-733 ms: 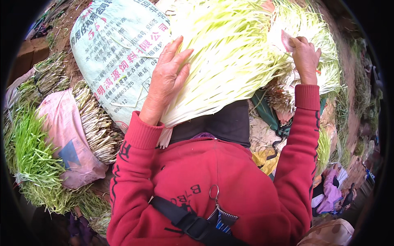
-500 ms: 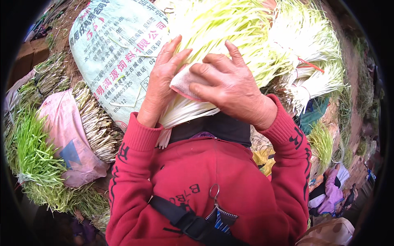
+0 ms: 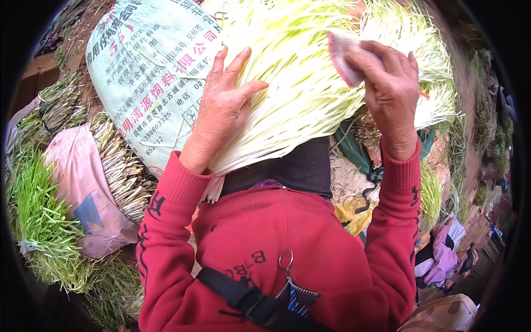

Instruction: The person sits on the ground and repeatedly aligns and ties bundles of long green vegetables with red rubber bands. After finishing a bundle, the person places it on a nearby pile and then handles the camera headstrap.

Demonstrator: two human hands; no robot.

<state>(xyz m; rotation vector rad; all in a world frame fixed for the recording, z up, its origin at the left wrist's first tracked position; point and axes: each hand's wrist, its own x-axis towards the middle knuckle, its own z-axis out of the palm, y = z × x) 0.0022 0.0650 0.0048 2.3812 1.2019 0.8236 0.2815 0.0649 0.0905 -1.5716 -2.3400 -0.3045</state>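
Observation:
A large spread of pale yellow-green chives [image 3: 298, 83] lies across my lap, white stem ends toward the lower left. My left hand [image 3: 224, 105] rests at the left side of the chives, fingers apart, its thumb over the stalks. In my right hand [image 3: 390, 83] is a small whitish cloth [image 3: 344, 55] with a red edge, pinched between thumb and fingers. This cloth lies against the leaves at the right part of the spread. Stalks under the cloth and the right hand are hidden.
A printed pale green woven sack [image 3: 155, 77] stands at the left. Green chives [image 3: 44, 205], a pink cloth [image 3: 83, 171] and bundled stalks [image 3: 119, 171] lie farther left. Tied pale bundles [image 3: 437, 99] are at the right, above a yellow bag [image 3: 354, 216].
My right hand has moved up and to the right across the chives, carrying the cloth away from my left hand. The left hand stays near its place, fingers more spread.

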